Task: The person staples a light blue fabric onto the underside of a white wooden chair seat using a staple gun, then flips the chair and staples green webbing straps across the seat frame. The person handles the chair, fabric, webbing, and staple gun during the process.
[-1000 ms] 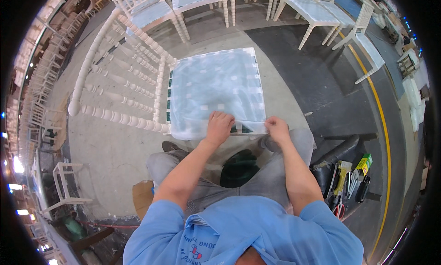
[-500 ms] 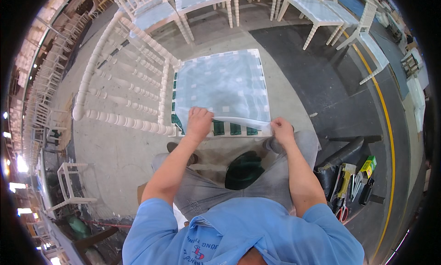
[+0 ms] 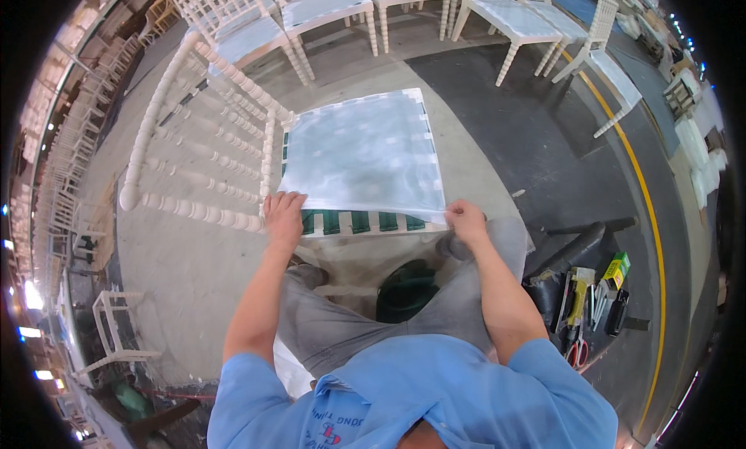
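A white chair (image 3: pixel 194 150) lies on its side in front of me, its seat facing me. A thin white sheet (image 3: pixel 361 153) covers the seat, and green and white webbing (image 3: pixel 357 222) shows along the seat's near edge. My left hand (image 3: pixel 284 216) pinches the sheet's near left corner. My right hand (image 3: pixel 465 217) pinches its near right corner. Both hands hold the edge taut just above the webbing. My knees in grey trousers sit below the seat.
Several white chairs (image 3: pixel 326 6) stand in a row at the back. Hand tools (image 3: pixel 583 309) lie on the dark mat at my right, with a yellow floor line (image 3: pixel 649 208) beyond. More white chair frames (image 3: pixel 109 332) are stacked at the left.
My hands have spread apart to the sheet's two near corners and drawn its edge back, uncovering the green webbing strip.
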A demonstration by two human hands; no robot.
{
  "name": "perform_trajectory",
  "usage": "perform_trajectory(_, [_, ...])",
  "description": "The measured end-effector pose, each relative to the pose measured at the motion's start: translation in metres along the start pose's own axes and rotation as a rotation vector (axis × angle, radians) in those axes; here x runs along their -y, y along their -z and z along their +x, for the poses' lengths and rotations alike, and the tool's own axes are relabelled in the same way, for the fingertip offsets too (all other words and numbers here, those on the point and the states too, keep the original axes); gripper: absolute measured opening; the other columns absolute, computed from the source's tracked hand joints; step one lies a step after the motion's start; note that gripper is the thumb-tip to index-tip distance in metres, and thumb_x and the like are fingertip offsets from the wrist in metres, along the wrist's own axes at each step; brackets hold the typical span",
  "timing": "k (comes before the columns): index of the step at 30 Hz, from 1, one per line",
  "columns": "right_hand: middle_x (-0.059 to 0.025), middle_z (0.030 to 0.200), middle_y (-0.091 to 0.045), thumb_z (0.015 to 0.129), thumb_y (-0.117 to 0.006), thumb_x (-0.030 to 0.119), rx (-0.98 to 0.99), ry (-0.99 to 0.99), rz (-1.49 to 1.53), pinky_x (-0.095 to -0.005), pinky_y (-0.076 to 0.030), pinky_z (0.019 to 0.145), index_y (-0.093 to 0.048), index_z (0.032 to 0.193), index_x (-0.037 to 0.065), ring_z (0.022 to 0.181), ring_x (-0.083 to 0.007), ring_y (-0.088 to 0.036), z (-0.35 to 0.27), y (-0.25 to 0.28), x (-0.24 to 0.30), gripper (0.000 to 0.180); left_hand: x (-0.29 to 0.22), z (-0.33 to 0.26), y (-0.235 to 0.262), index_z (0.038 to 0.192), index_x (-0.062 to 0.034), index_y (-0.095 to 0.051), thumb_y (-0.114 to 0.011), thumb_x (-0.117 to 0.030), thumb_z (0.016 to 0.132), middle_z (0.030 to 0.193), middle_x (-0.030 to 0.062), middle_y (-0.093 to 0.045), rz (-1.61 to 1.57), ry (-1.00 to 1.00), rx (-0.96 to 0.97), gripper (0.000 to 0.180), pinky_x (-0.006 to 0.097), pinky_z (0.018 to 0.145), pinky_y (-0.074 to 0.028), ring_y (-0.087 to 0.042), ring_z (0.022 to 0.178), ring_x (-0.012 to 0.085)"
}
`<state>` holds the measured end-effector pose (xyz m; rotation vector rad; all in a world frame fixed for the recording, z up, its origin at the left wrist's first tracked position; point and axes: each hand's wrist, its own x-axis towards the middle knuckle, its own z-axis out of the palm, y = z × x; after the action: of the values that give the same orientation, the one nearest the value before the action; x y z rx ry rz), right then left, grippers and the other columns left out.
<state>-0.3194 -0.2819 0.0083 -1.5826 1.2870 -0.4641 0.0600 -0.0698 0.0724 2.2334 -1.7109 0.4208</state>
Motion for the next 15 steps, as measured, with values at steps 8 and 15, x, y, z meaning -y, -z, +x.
perform_trajectory(8, [-0.0109, 0.092, -0.073, 0.080, -0.080, 0.008, -0.081, 0.120, -0.260, -0.0388, -0.055, 0.081, -0.072, 0.098, 0.006, 0.088, -0.0271, -0.069, -0.011, -0.001, 0.010, 0.020, 0.003, -0.011, -0.002, 0.121, -0.0096, -0.071, -0.064, 0.000, 0.084, 0.120, 0.0095, -0.069, -0.071, -0.035, -0.025, 0.039, 0.052, 0.111, -0.041, -0.059, 0.120, 0.0336])
perform_trajectory(15, [-0.0132, 0.105, -0.067, 0.086, -0.076, 0.011, -0.041, 0.185, -0.305, -0.0428, -0.054, 0.087, -0.070, 0.103, 0.010, 0.098, -0.0330, -0.067, -0.017, -0.004, 0.019, 0.019, 0.005, -0.007, -0.001, 0.123, -0.0089, -0.071, -0.063, 0.001, 0.083, 0.121, 0.0105, -0.069, -0.087, -0.009, -0.010, 0.041, 0.049, 0.111, -0.041, -0.059, 0.121, 0.0351])
